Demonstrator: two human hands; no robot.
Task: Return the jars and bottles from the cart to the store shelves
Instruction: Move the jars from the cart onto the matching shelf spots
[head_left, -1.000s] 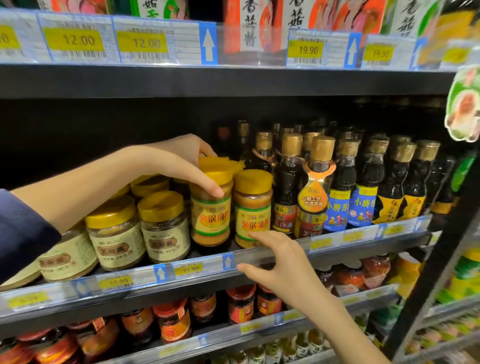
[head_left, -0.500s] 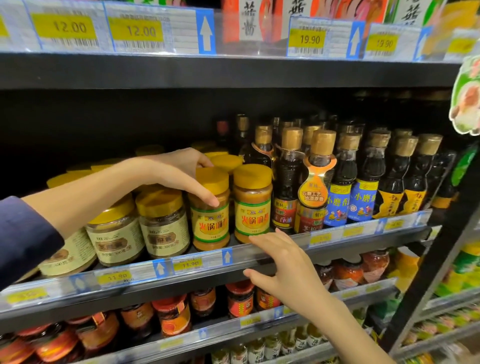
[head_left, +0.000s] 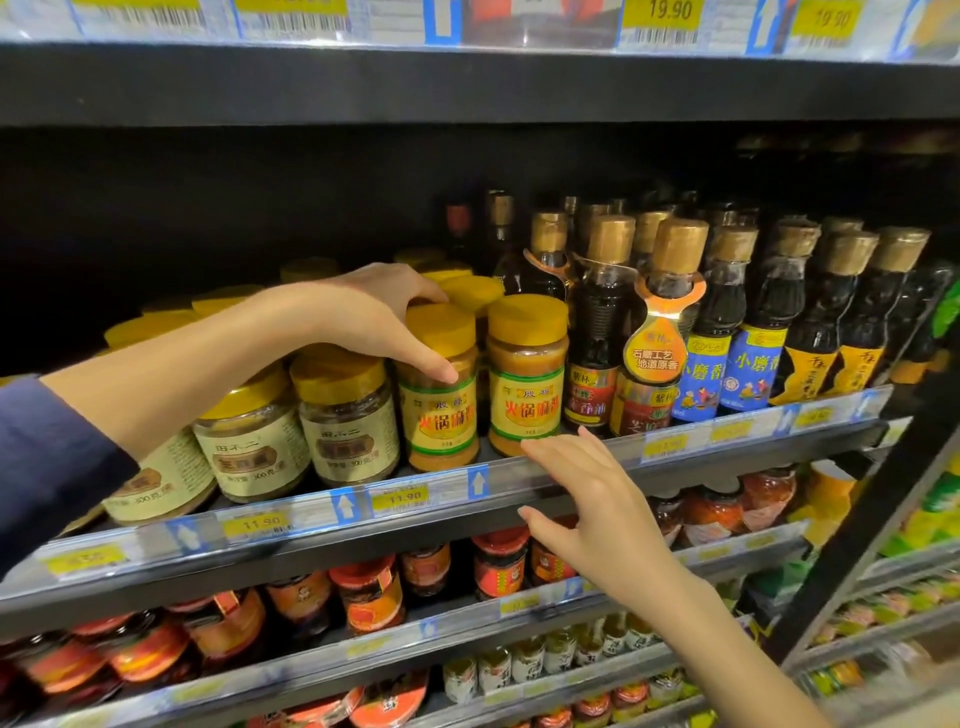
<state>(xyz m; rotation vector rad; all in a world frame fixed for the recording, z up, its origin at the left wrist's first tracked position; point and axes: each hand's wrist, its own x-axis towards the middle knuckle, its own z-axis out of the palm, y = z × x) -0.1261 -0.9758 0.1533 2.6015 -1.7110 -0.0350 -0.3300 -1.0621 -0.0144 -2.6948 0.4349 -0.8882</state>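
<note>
The yellow-lidded jar (head_left: 441, 421) now stands upright in the front row of the middle shelf (head_left: 363, 540), just beside its twin jar (head_left: 525, 384) and level with it. The left hand (head_left: 374, 312) grips it from above, fingers (head_left: 436, 366) clamped round the lid and shoulder. This jar looks as good as returned; letting go is probably all that remains. The right hand (head_left: 587, 499) rests on the shelf's price rail (head_left: 311, 512) with its fingers spread and nothing held. Squat jars (head_left: 343, 415) sit to the left and dark bottles (head_left: 597, 332) to the right. A second ago the jar was higher and further back, above its neighbours; it has since come down and forward. The right hand has barely shifted.
</note>
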